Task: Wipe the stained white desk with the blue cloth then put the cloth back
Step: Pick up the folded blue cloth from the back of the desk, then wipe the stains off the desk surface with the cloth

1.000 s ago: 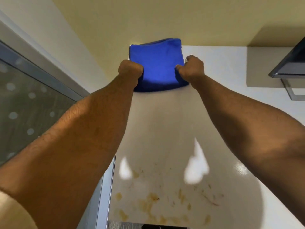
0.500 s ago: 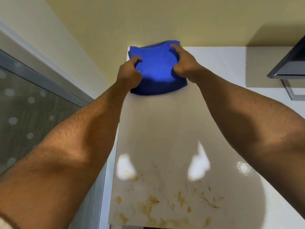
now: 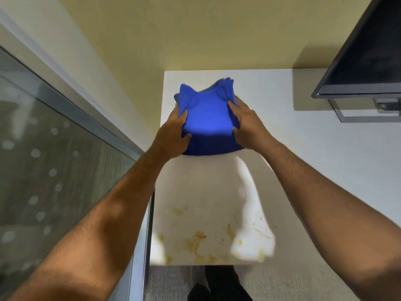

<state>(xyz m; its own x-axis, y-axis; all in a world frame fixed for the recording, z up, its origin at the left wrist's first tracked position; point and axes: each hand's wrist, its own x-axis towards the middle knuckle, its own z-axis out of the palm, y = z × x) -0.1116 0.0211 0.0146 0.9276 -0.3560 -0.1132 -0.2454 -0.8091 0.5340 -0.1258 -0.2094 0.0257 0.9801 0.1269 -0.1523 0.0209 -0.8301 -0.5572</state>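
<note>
Blue cloth (image 3: 207, 118), folded and thick, gripped from both sides above the far-left part of the white desk (image 3: 314, 170). Long axis running roughly from near to far, its two far corners flared up and outward toward the wall, the middle of that far edge dipping between them. Near end rounded and in shadow, hanging just over the desk top; whether touching the surface or clear of it, hard to tell. Upper face brightly lit in the centre.

Left hand (image 3: 173, 135) clamped on the cloth's left edge, fingers (image 3: 183, 115) laid along the top, thumb pressing in from the near side. Right hand (image 3: 247, 124) closed on the right edge in the same way, fingers (image 3: 234, 105) spread over the top face, thumb tucked against the side. Both forearms bare, reaching in from the near corners of the view and converging on the cloth.

Yellow-brown stains (image 3: 197, 237) scattered over the near strip of the desk, well apart from the cloth, with bright glare patches among them and some blur. Dark monitor (image 3: 364, 53) at the far right, tilted in the wide view, its metal stand (image 3: 366, 111) resting on the desk. Yellowish wall (image 3: 195, 35) behind the desk. Glass panel (image 3: 54, 170) with pale dots and a grey metal frame along the left. Wood-grain floor (image 3: 282, 283) and a dark shape (image 3: 219, 285) below the desk's near edge.
</note>
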